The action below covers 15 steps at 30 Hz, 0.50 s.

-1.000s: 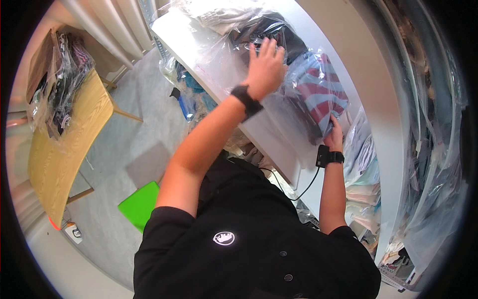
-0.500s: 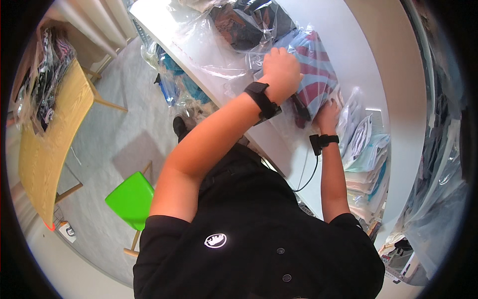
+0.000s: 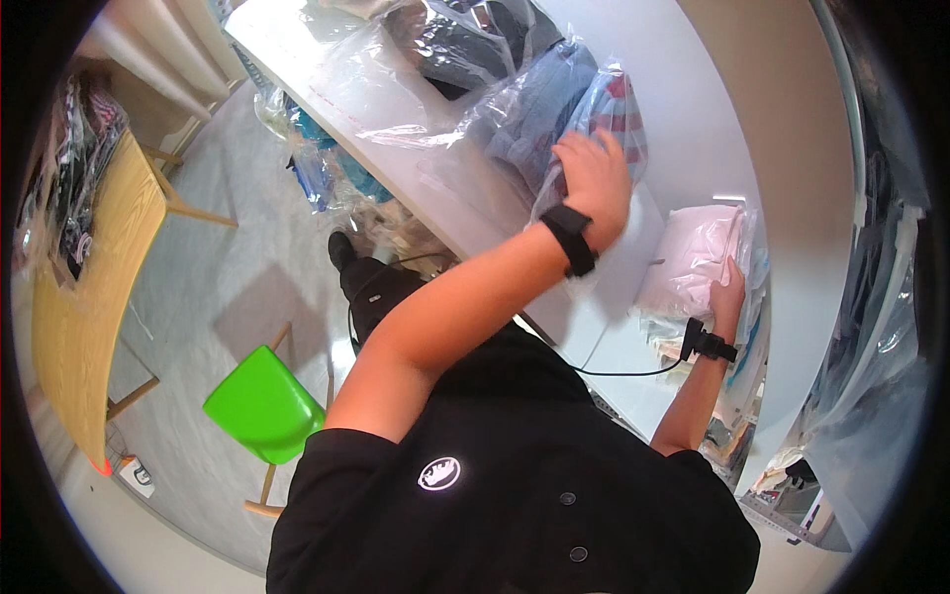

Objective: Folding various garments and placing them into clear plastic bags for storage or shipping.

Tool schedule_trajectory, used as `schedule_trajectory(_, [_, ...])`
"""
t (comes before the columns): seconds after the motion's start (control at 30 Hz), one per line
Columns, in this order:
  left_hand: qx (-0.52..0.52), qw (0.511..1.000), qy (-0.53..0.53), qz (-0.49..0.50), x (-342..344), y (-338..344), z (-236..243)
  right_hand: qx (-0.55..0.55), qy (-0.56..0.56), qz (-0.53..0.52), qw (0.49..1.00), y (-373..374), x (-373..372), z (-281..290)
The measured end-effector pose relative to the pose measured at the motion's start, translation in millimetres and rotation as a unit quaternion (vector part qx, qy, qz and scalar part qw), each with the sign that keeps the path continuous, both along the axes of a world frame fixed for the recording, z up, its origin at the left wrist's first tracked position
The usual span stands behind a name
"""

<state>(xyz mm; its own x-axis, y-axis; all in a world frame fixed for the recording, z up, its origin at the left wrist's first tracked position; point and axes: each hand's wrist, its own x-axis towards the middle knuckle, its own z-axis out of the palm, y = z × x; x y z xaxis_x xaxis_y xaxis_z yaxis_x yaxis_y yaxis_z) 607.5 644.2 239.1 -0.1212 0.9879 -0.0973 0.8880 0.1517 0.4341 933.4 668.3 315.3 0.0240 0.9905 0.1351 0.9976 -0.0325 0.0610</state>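
On the white shelf, my left hand (image 3: 598, 186) rests against a clear plastic bag holding a red-and-blue striped garment (image 3: 625, 109), its fingers spread. Just left of that leans a bagged blue garment (image 3: 539, 109). My right hand (image 3: 729, 297) grips the right edge of a folded pale pink garment (image 3: 688, 252) in a clear bag, the thumb on top and the other fingers mostly hidden. This pink packet lies over a stack of bagged folded clothes (image 3: 747, 346). A black strap with a small device is on each wrist.
A dark bagged garment (image 3: 465, 45) lies farther along the shelf (image 3: 396, 178). More bagged clothes hang at the right (image 3: 881, 346) and lie below the shelf's left side. A green chair (image 3: 262, 406) and a wooden table (image 3: 94, 297) stand at the left.
My right hand has moved right and nearer, from the striped garment to the pink packet, which now shows over the stack. The striped garment stands narrower, and my left hand has loosened and shifted right.
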Motion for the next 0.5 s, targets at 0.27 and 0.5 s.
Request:
schedule_trajectory(0.27, [0.203, 0.955, -0.203, -0.075, 47, 31, -45, -0.009, -0.01, -0.021, 1.0, -13, 19, 10])
schedule_trajectory(0.5, [0.264, 0.951, -0.163, -0.003, 128, 39, -130, -0.024, -0.11, 0.005, 0.994, -4, 29, 8])
